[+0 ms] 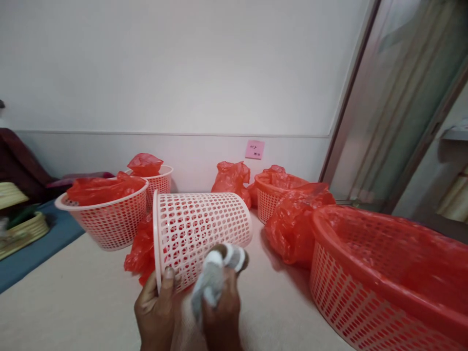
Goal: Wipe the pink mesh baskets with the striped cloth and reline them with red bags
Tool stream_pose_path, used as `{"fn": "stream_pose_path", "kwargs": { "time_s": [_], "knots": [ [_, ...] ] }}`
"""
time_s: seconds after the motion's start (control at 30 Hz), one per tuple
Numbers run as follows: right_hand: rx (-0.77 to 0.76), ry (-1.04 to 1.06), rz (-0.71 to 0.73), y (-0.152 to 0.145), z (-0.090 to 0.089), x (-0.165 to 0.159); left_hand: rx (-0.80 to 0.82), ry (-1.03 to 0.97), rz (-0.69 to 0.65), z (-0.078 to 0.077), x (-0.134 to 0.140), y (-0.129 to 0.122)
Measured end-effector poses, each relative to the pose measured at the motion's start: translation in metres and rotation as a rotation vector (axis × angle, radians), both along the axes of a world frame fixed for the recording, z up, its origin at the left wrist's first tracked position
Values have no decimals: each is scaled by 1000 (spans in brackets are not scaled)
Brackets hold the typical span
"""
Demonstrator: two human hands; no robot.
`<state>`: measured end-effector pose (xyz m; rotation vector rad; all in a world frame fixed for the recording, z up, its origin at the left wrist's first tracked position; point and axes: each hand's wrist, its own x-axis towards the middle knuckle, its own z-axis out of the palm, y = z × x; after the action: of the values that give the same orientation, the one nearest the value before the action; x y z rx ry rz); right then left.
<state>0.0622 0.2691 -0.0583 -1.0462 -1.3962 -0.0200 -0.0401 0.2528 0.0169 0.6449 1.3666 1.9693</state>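
Note:
A pale pink perforated plastic wastebasket (204,214) lies on its side in front of me, its rim toward the left. My left hand (157,307) grips that rim at the bottom, thumb on the outer wall. A red plastic bag (143,248) shows at the basket's mouth, and red shows through the holes. Bunched in my right hand (223,312) is a grey, white and brown cloth (214,275), slightly blurred, held against or just in front of the basket's lower wall; I cannot tell whether it touches.
Two pink baskets with red bags, a nearer one (113,219) and a farther one (166,180), stand at left. To the right are a large red basket (347,273), a smaller red basket (266,197) and a red bag (296,224). A pink note (255,149) is on the wall.

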Motion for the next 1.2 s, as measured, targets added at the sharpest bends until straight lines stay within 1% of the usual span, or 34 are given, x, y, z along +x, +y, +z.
{"fn": "stream_pose_path", "kwargs": {
  "time_s": [0.03,0.1,0.2,0.3,0.37,0.47,0.57,0.67,0.77,0.9,1.0,1.07,1.13,1.2],
  "knots": [
    [34,-68,102,-7,-2,-11,-12,-26,-12,1,-1,0],
    [89,-149,184,-19,-6,-28,-26,-66,-37,3,-3,0],
    [139,-200,154,-25,-4,-34,-31,-88,-95,5,-5,-2],
    [166,-206,145,-24,2,-24,-7,-105,-116,6,-2,-5],
    [143,-190,142,-22,4,-17,11,-84,-105,5,1,-7],
    [83,-158,158,-21,6,-8,6,17,-77,4,2,-8],
    [43,-92,168,-17,10,0,7,34,-24,8,0,-7],
    [8,13,61,-7,13,11,25,-25,7,16,-1,-6],
    [-84,161,-35,6,12,24,68,-122,-7,22,-1,-7],
    [-226,381,-48,18,6,35,104,-234,-29,22,-2,-6],
    [-260,414,-23,13,-3,23,141,-274,-59,21,-2,-6],
    [-255,360,34,3,-11,5,150,-289,-78,23,0,-7],
    [-201,258,70,-9,-20,-17,137,-305,-85,26,3,-9],
    [-109,146,46,-20,-26,-35,103,-317,-91,29,5,-10]
  ]
}}
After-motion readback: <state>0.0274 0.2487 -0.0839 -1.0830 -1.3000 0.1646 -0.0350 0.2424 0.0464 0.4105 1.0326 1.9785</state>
